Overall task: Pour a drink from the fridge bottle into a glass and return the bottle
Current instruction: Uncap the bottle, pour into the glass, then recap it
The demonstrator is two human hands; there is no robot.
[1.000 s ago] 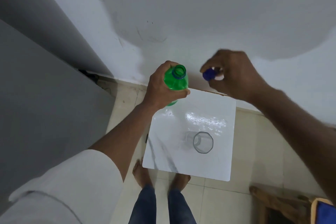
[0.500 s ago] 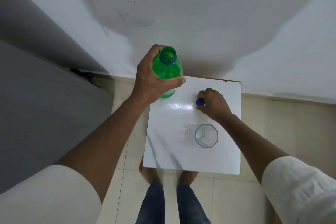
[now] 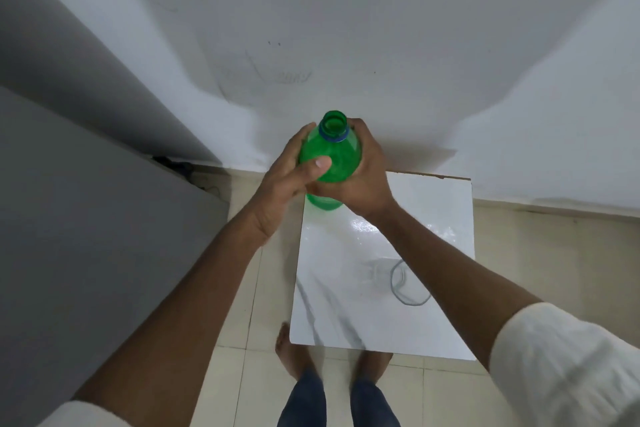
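Hands are both wrapping the green plastic bottle (image 3: 330,158): left hand (image 3: 291,173) is curling around its left side with thumb pressing the front, right hand (image 3: 363,172) is cupping its right side. Bottle is standing uncapped, mouth open, blue neck ring showing, over the white desk's (image 3: 446,215) far-left corner. Clear glass (image 3: 403,282) is sitting empty on the desk, partly hidden behind the right forearm.

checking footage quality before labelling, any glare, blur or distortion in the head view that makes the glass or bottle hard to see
Head view: glare streaks the glossy white table behind the clear glass, whose outline is faint and partly cut by the right forearm; the green bottle, held in the left hand and right hand, reads sharp; wide-angle bending shows at the wall edges; soft shadows fall on the wall.
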